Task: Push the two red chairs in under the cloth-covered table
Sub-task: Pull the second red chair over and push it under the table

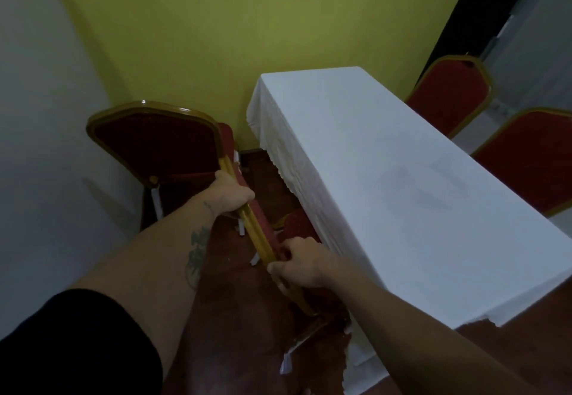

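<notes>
Both hands, left hand [230, 192] and right hand [298, 263], have fingers wrapped round the near chair [263, 240] back; its seat is partly under the bench [402, 178]; the far-left chair [154, 144] stands untouched.

Both arms are stretched forward and down. The left hand [230, 192] is wrapped in a fist around the chair back's gold frame [247, 224], forearm tattoo showing, black sleeve at the upper arm. The right hand [298, 263] is clamped lower on it, fingers curled, thumb toward the camera.
</notes>
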Action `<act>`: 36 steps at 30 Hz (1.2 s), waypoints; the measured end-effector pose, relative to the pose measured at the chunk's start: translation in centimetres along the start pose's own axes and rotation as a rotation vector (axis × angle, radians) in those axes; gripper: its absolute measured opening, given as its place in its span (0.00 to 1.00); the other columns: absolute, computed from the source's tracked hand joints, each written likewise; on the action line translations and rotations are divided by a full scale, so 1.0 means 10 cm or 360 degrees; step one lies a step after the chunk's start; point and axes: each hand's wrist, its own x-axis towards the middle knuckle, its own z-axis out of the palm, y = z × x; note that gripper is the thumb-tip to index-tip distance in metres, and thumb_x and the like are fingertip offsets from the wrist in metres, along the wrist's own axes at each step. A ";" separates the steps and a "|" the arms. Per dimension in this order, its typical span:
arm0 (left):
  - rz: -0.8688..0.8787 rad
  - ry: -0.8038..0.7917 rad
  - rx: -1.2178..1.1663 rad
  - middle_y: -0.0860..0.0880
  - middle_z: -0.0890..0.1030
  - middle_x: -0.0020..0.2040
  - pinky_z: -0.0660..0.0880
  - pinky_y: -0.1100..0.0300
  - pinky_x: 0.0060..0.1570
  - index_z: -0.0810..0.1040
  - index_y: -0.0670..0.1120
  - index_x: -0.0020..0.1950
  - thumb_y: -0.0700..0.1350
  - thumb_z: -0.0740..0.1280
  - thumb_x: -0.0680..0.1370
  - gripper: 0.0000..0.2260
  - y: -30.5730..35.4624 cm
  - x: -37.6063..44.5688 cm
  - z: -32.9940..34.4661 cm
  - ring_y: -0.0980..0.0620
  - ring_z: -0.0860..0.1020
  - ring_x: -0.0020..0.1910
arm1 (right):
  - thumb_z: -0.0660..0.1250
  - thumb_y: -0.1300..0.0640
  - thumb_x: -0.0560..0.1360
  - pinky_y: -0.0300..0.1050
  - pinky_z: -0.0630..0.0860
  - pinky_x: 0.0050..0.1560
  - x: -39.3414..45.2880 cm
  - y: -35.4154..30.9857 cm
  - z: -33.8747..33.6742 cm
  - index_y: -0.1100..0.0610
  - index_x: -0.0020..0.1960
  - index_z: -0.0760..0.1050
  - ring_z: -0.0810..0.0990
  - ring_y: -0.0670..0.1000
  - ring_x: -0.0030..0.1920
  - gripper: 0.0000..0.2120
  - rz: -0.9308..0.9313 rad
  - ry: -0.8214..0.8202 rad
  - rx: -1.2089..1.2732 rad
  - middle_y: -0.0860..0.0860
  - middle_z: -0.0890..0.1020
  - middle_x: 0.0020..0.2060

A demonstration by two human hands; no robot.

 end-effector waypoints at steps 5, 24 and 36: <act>0.0006 -0.0177 0.0223 0.42 0.76 0.63 0.82 0.45 0.50 0.66 0.42 0.72 0.51 0.72 0.76 0.29 0.06 -0.05 -0.23 0.41 0.79 0.59 | 0.65 0.35 0.75 0.50 0.76 0.61 0.14 -0.06 -0.52 0.53 0.75 0.72 0.79 0.56 0.63 0.34 -0.0082 0.0101 0.0070 0.53 0.79 0.67; 0.0359 0.0403 0.0532 0.44 0.80 0.64 0.76 0.55 0.59 0.79 0.46 0.67 0.42 0.65 0.75 0.21 0.20 0.76 -2.13 0.44 0.79 0.60 | 0.65 0.44 0.75 0.54 0.80 0.58 1.62 -1.69 -1.58 0.55 0.74 0.71 0.81 0.57 0.58 0.30 -0.0467 0.0375 -0.0190 0.55 0.81 0.63; 0.0310 0.0034 0.1158 0.50 0.76 0.50 0.69 0.32 0.64 0.76 0.53 0.56 0.42 0.63 0.68 0.17 0.07 2.71 -3.00 0.40 0.75 0.56 | 0.68 0.52 0.75 0.60 0.69 0.70 3.30 -2.87 -1.77 0.55 0.83 0.53 0.63 0.62 0.74 0.41 -0.0229 0.0292 -0.0564 0.58 0.64 0.74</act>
